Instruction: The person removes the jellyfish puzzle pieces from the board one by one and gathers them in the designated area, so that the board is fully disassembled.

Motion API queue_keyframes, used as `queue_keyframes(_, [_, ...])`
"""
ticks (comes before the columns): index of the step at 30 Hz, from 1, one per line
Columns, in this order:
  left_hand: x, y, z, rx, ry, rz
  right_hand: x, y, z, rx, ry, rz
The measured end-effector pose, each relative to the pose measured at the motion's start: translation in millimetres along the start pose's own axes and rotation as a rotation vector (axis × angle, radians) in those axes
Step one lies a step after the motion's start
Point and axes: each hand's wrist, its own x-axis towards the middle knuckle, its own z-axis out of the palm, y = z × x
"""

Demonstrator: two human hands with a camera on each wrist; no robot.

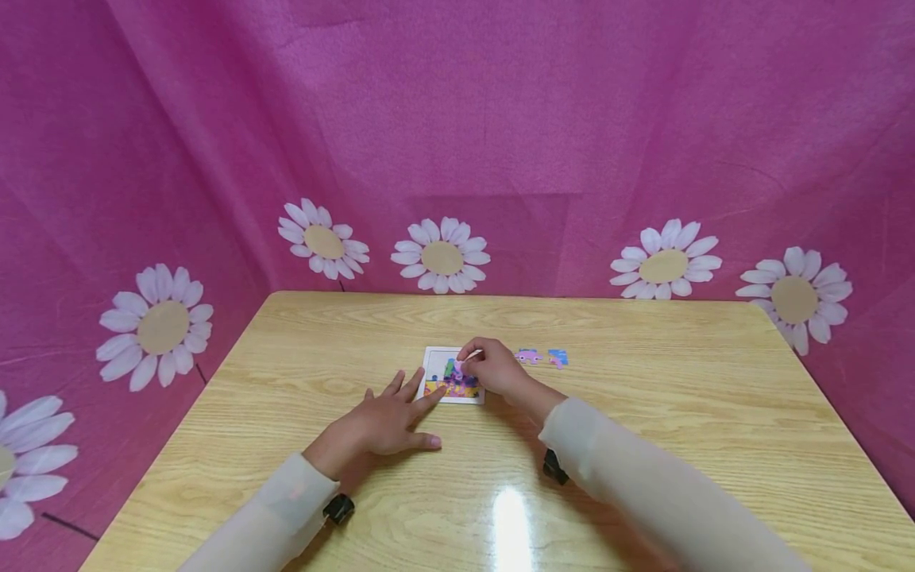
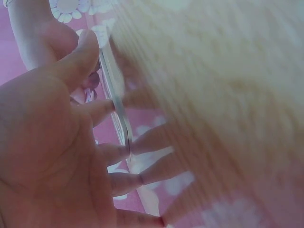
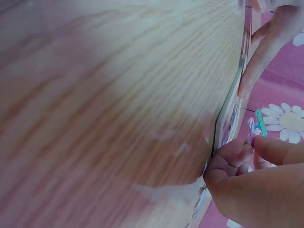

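Magenta cloth [image 1: 486, 119] printed with large white daisies hangs behind and beside the pale wood-grain table [image 1: 643, 445] in front of you. Your left hand [image 1: 386, 421] lies palm down with its fingers straight and spread, gripping nothing; its thumb rests out toward your right, over the wood. At its index and middle fingertips is the puzzle board [image 1: 438, 364], a small, flat rectangle with a white border. Its upper left, just past those fingertips, shows plain white with a spot of blue; nearest you runs a yellow-orange strip mixed with pink and dark purple, and green and purple show toward your right fingers. Your right hand [image 1: 493, 369], over the board's right side, has its fingers curled in and pinches a puzzle piece [image 3: 261, 124] between thumb and fingertips. That piece stands tilted above the board and shows green, blue and white, with lilac close to your grip. Just right of your right hand lies a loose pink piece [image 1: 529, 357] with some blue, and farther right a blue-and-pink piece [image 1: 558, 357], apart from it.
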Motion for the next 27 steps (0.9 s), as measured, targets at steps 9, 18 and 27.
queue_keyframes(9, [0.2, 0.4, -0.8, 0.006, 0.001, -0.007, -7.4, 5.8, -11.9, -0.012, 0.009, 0.013])
queue_keyframes(18, [0.1, 0.3, -0.7, 0.0, 0.003, -0.006, -11.8, 17.8, -26.7, -0.028, 0.024, -0.008])
queue_keyframes(27, [-1.2, -0.4, 0.7, -0.021, 0.011, 0.007, -19.0, 29.2, -40.8, -0.051, 0.031, -0.004])
